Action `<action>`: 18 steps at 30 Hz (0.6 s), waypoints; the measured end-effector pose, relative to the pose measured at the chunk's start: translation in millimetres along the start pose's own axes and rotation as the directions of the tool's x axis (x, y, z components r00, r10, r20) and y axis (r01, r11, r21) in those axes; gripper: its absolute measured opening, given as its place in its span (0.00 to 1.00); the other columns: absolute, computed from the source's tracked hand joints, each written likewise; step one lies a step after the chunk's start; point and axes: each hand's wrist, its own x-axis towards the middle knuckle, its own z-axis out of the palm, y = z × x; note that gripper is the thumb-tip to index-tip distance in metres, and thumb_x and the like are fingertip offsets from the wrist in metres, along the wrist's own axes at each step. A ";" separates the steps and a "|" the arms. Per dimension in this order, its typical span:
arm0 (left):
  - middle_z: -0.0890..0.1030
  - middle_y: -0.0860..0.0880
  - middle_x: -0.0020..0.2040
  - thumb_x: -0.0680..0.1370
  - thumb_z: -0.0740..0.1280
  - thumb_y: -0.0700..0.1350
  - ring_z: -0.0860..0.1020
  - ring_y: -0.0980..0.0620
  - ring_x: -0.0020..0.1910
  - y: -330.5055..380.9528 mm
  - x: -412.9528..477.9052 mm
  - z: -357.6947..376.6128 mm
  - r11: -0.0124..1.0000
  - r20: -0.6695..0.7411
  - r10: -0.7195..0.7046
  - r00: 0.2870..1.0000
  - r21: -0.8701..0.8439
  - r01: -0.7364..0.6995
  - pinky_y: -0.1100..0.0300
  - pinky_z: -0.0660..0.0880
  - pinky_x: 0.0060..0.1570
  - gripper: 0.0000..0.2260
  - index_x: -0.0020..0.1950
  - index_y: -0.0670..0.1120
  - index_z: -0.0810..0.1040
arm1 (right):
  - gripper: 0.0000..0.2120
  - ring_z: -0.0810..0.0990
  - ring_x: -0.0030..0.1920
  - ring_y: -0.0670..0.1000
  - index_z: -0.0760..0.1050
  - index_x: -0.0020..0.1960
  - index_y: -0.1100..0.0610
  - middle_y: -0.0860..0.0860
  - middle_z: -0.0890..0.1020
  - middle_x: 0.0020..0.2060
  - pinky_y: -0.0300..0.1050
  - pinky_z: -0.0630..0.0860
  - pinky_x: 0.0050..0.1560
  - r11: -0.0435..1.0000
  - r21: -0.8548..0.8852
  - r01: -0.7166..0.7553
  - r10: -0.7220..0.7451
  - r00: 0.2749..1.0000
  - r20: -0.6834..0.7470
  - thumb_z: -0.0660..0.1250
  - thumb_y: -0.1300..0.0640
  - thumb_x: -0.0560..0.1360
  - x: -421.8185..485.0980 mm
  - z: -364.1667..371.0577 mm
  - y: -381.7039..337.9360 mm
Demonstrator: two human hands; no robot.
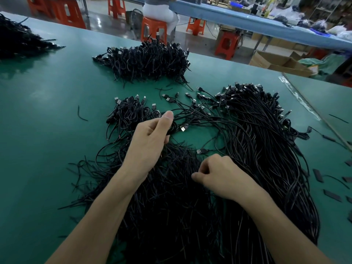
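A big spread of loose black USB cables (257,149) covers the green table (47,115) in front of me. My left hand (150,138) grips a small coiled black cable (172,128), its USB plug (183,128) sticking out to the right. My right hand (219,174) is curled over a heap of short black ties (171,187), thumb and fingers pinched together; what it pinches is too thin to make out. A small pile of coiled cables (129,113) lies just beyond my left hand.
A larger heap of coiled cables (148,61) sits further back, another dark pile (19,40) at the far left. Small black flat pieces (331,195) lie at the right edge. Beyond the table are orange stools (153,28), a seated person (158,10) and cardboard boxes (280,62).
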 end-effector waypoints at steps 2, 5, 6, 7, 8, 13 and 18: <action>0.65 0.47 0.30 0.81 0.63 0.57 0.58 0.57 0.23 -2.0 0.7 -1.0 0.999 -0.022 0.031 0.999 -0.018 -0.032 0.69 0.58 0.22 0.25 0.28 0.48 0.64 | 0.13 0.79 0.34 0.50 0.77 0.35 0.51 0.49 0.80 0.34 0.43 0.74 0.33 1.000 0.022 -0.003 0.003 1.000 0.008 0.69 0.47 0.76 0.7 -0.2 -2.6; 0.68 0.48 0.27 0.81 0.63 0.56 0.59 0.56 0.22 -2.8 0.3 0.2 0.998 -0.046 0.063 0.997 -0.026 -0.064 0.67 0.57 0.22 0.26 0.29 0.42 0.68 | 0.11 0.79 0.33 0.49 0.79 0.37 0.52 0.50 0.81 0.34 0.44 0.76 0.32 0.999 0.047 -0.001 0.001 1.000 0.008 0.69 0.48 0.76 -0.3 -2.0 -3.8; 0.69 0.50 0.26 0.82 0.63 0.56 0.59 0.56 0.22 -2.6 -0.1 0.4 0.998 -0.058 0.054 0.997 -0.029 -0.056 0.67 0.58 0.22 0.27 0.30 0.39 0.67 | 0.10 0.79 0.33 0.49 0.80 0.39 0.52 0.49 0.82 0.35 0.45 0.78 0.34 0.998 0.058 0.005 -0.005 1.000 -0.006 0.68 0.48 0.76 -1.3 -2.8 -4.2; 0.69 0.52 0.25 0.82 0.62 0.57 0.60 0.57 0.22 -2.2 0.0 0.5 0.999 -0.071 0.032 0.997 -0.035 -0.035 0.67 0.58 0.22 0.28 0.31 0.37 0.67 | 0.09 0.80 0.35 0.49 0.80 0.40 0.52 0.48 0.82 0.36 0.44 0.79 0.35 0.998 0.066 0.021 -0.020 0.999 -0.028 0.68 0.49 0.76 -2.5 -3.8 -4.4; 0.70 0.53 0.25 0.83 0.61 0.57 0.60 0.57 0.21 -1.8 0.0 0.2 0.999 -0.080 0.007 0.997 -0.047 -0.011 0.67 0.58 0.22 0.28 0.29 0.40 0.68 | 0.09 0.80 0.36 0.47 0.80 0.40 0.51 0.47 0.82 0.37 0.41 0.79 0.35 0.996 0.074 0.048 -0.044 0.998 -0.053 0.68 0.49 0.76 -3.6 -4.8 -4.5; 0.71 0.54 0.24 0.84 0.55 0.58 0.62 0.59 0.20 4.0 -2.0 3.1 0.993 -0.056 -0.072 0.996 -0.094 0.066 0.69 0.59 0.20 0.29 0.23 0.53 0.71 | 0.06 0.80 0.36 0.42 0.77 0.42 0.47 0.46 0.82 0.36 0.35 0.77 0.38 0.924 0.306 0.230 -0.161 0.959 -0.234 0.67 0.53 0.78 -8.2 -11.0 -3.2; 0.70 0.53 0.24 0.84 0.60 0.52 0.63 0.60 0.18 13.8 -7.6 4.3 0.989 0.010 -0.053 0.999 -0.135 0.054 0.72 0.58 0.20 0.27 0.23 0.53 0.69 | 0.05 0.84 0.36 0.48 0.77 0.46 0.57 0.53 0.85 0.39 0.36 0.77 0.34 0.568 0.682 0.460 -0.100 0.861 -0.498 0.67 0.66 0.77 -7.9 -23.2 -10.6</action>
